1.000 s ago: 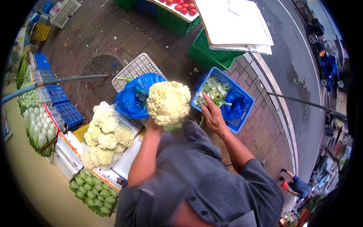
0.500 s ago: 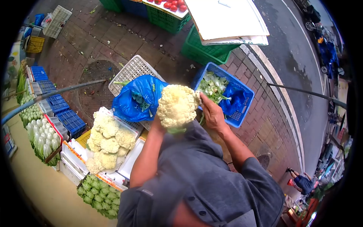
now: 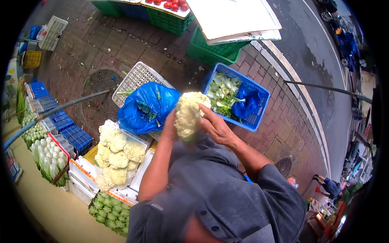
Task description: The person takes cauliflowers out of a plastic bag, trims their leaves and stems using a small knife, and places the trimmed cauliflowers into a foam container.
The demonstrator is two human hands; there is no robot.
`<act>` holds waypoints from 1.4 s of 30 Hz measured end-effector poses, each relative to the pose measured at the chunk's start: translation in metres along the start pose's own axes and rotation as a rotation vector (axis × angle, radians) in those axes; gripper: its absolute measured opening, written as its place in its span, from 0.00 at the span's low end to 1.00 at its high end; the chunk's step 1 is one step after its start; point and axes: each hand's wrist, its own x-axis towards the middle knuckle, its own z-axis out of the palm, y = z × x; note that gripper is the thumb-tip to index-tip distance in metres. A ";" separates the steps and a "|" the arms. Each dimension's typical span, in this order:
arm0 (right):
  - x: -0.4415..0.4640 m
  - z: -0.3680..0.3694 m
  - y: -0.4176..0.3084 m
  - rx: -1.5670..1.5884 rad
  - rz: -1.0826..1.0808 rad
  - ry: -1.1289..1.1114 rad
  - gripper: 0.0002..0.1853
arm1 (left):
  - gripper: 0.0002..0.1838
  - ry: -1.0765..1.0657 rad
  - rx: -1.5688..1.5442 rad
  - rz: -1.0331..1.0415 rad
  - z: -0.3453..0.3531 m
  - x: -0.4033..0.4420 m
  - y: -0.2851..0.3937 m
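Note:
A large pale cauliflower (image 3: 189, 115) is held in front of my chest. My left hand (image 3: 170, 126) grips it from the left and below, its fingers partly hidden behind the head. My right hand (image 3: 216, 127) touches the right side, fingers bent; a thin grey object, perhaps a blade, shows by its fingertips but is too small to make out. Behind my left hand, a blue plastic bag (image 3: 142, 106) with green leaves inside rests on a white crate (image 3: 139, 75). Beyond my right hand stands a blue basket (image 3: 255, 123) of leafy trimmings (image 3: 222, 92).
Piled cauliflowers (image 3: 117, 152) lie at left, above green lettuces (image 3: 109, 212). White-stemmed greens (image 3: 49, 158) and blue crates (image 3: 77, 139) line the far left. Green crates (image 3: 210, 50), a white board (image 3: 235, 18) and tomatoes (image 3: 170, 5) stand ahead. A person (image 3: 331, 187) is at far right.
The cauliflower has turned to show its side, and my right hand's fingers have come onto it. The view has shifted, so the stall and crates appear moved.

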 end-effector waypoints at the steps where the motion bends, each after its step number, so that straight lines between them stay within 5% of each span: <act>1: -0.001 -0.001 0.000 0.021 0.015 0.002 0.32 | 0.22 0.018 0.017 0.011 -0.001 0.002 -0.001; 12: -0.011 -0.018 0.025 0.109 -0.011 0.295 0.29 | 0.23 0.013 0.000 -0.042 -0.005 0.012 -0.014; 21: -0.003 0.001 0.031 -0.013 0.013 0.140 0.30 | 0.21 0.020 0.087 -0.016 -0.009 0.019 -0.020; 25: 0.002 -0.003 0.054 -0.115 -0.077 0.264 0.29 | 0.21 0.047 0.123 0.034 -0.005 0.016 -0.019; 34: -0.005 0.013 0.037 -0.345 -0.233 0.135 0.34 | 0.19 0.188 0.273 0.108 -0.008 0.020 -0.022; 42: -0.006 0.010 0.031 -0.262 0.052 -0.030 0.35 | 0.18 0.236 0.352 0.135 -0.011 0.024 -0.024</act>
